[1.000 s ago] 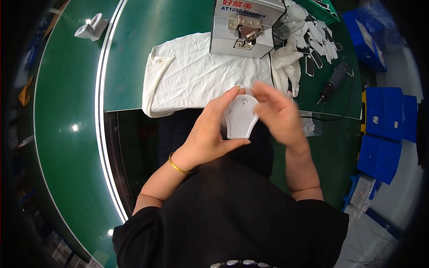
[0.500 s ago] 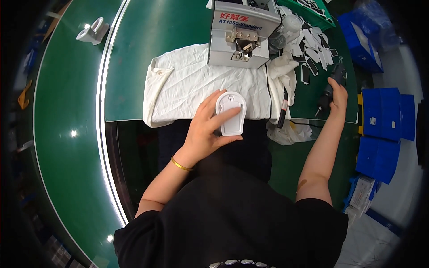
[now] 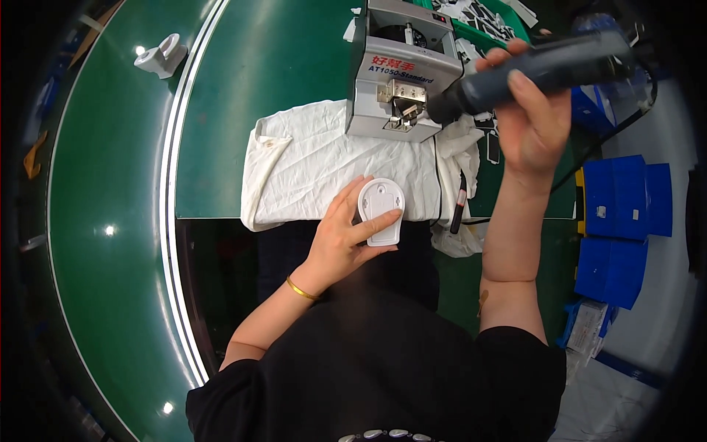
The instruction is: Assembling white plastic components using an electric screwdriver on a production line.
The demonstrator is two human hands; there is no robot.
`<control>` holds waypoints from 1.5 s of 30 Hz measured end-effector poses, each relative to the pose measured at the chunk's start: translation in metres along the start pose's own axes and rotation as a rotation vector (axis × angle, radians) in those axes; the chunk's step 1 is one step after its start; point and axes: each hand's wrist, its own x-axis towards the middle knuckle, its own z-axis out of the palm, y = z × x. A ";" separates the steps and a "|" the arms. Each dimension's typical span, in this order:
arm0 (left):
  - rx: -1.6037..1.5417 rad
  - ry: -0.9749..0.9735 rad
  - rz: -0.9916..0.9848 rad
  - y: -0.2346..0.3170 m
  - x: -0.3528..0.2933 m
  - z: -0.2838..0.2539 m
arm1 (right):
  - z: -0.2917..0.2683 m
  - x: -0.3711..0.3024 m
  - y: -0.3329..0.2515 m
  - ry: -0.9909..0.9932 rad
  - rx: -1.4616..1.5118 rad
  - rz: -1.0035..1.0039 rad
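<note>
My left hand [image 3: 335, 247] grips a white plastic housing [image 3: 382, 197] at the front edge of the table, thumb laid across its recessed face. The housing is rounded at one end, with small holes inside. My right hand [image 3: 536, 132] is closed around a dark electric screwdriver [image 3: 549, 68], raised and held nearly level. Its nose points left, at the metal pick-up bracket of a grey screw feeder [image 3: 374, 103]. Whether the bit touches a screw there cannot be made out. Under the housing's far side spreads a white cloth [image 3: 317, 162].
A black marker-like tool [image 3: 458, 210] lies right of the cloth. Behind the screwdriver stands a green bin [image 3: 508, 16] of white and black parts. Blue bins [image 3: 615, 195] line the right side, and the screwdriver's cord [image 3: 611, 136] hangs there. A white plastic piece [image 3: 162, 57] sits far left.
My right hand has lifted the screwdriver from the table's right side and swung it up and left to the screw feeder. My left hand still holds the housing; the whole view has shifted slightly.
</note>
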 end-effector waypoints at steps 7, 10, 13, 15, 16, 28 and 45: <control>-0.025 0.029 0.009 -0.002 0.000 0.000 | 0.036 0.018 0.009 -0.152 -0.342 -0.049; -0.030 0.034 0.018 -0.003 -0.001 0.000 | 0.048 0.019 0.006 -0.026 -0.767 -0.036; -0.024 0.030 0.025 -0.002 -0.002 0.000 | 0.050 0.031 0.016 0.054 -0.953 -0.288; -0.036 0.032 0.028 -0.003 -0.001 0.000 | 0.057 0.039 0.021 0.077 -0.747 -0.301; -0.037 0.034 0.028 -0.003 -0.001 0.001 | 0.065 0.029 0.018 0.211 -0.573 -0.034; -0.042 0.060 0.031 -0.005 -0.001 0.002 | 0.069 -0.004 0.013 0.087 -0.207 -0.046; -0.046 0.068 0.035 -0.006 -0.002 0.003 | 0.097 -0.058 -0.016 -0.033 -0.398 0.073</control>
